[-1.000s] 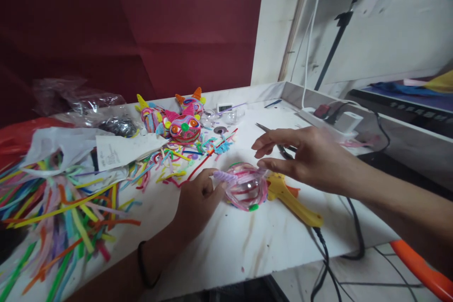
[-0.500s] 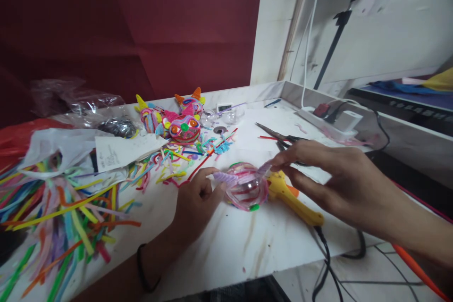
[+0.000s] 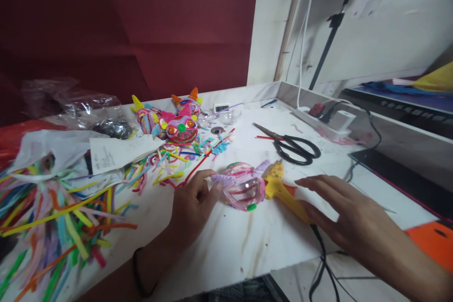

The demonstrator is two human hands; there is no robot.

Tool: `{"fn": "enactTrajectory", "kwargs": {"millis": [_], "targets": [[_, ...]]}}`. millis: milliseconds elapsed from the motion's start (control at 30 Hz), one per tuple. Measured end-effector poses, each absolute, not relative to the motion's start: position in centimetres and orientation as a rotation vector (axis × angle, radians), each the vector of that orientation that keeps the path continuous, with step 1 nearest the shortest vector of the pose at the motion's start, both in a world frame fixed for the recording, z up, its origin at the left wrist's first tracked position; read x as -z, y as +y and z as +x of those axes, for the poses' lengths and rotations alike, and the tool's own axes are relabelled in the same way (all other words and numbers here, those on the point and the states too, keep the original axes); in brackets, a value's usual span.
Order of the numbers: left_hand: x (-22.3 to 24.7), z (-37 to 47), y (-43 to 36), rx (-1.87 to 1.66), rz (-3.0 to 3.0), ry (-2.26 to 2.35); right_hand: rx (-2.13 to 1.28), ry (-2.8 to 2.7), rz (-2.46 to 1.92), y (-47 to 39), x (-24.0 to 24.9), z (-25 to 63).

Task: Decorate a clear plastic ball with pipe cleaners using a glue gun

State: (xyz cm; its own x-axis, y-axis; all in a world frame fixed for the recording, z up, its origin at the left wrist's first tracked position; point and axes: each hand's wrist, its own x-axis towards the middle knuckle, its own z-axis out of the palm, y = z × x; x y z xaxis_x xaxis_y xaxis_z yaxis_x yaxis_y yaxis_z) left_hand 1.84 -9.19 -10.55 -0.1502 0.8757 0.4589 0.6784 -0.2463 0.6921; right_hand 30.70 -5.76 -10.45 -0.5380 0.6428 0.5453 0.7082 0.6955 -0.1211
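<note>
A clear ball wrapped in pink and white pipe cleaners (image 3: pixel 244 193) rests on the white table, with lilac coiled ears on top and green bits at its edges. My left hand (image 3: pixel 193 207) is closed, pinching the left lilac ear (image 3: pixel 222 179) between thumb and fingers. The right lilac ear (image 3: pixel 261 168) stands free. Just right of the ball lies a yellow glue gun (image 3: pixel 286 198), its black cord trailing off the front edge. With fingers stretched and apart, my right hand (image 3: pixel 339 212) hovers by the glue gun's handle, holding nothing; whether the thumb touches it I cannot tell.
Black-handled scissors (image 3: pixel 293 145) lie behind the glue gun. Loose pipe cleaners (image 3: pixel 71 217) spread over the left side. Finished animal-faced balls (image 3: pixel 182 127) sit at the back near plastic bags (image 3: pixel 85 108). A power strip (image 3: pixel 322 122) lies along the right rim.
My right hand has let go of the right lilac ear and moved right and down to the glue gun's handle, opening. My left hand keeps its pinch. The view has shifted slightly.
</note>
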Motion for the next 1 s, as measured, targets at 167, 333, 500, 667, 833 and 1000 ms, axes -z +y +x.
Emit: {"fn": "enactTrajectory", "kwargs": {"millis": [167,333,500,667,833,1000], "targets": [[10.7,1.7,-9.0,-1.339,1.935,1.799,0.178,-2.376,-1.159,-5.8,12.6,30.9],[10.8,1.7,-9.0,-1.351,1.988,1.814,0.100,-2.374,-1.243,-6.2,12.8,30.1],[11.0,1.6,-9.0,-1.368,2.061,1.841,0.090,-2.369,-1.288,-6.1,12.6,29.1],[11.2,1.3,-9.1,-1.401,2.186,1.820,0.142,-2.348,-1.312,-5.9,13.0,28.7],[11.3,1.3,-9.2,-1.411,2.230,1.820,0.186,-2.380,-1.307,-5.2,13.4,29.0],[11.2,1.6,-9.0,-1.442,2.265,1.802,0.122,-2.447,-1.283,-4.3,13.8,29.3]]}}
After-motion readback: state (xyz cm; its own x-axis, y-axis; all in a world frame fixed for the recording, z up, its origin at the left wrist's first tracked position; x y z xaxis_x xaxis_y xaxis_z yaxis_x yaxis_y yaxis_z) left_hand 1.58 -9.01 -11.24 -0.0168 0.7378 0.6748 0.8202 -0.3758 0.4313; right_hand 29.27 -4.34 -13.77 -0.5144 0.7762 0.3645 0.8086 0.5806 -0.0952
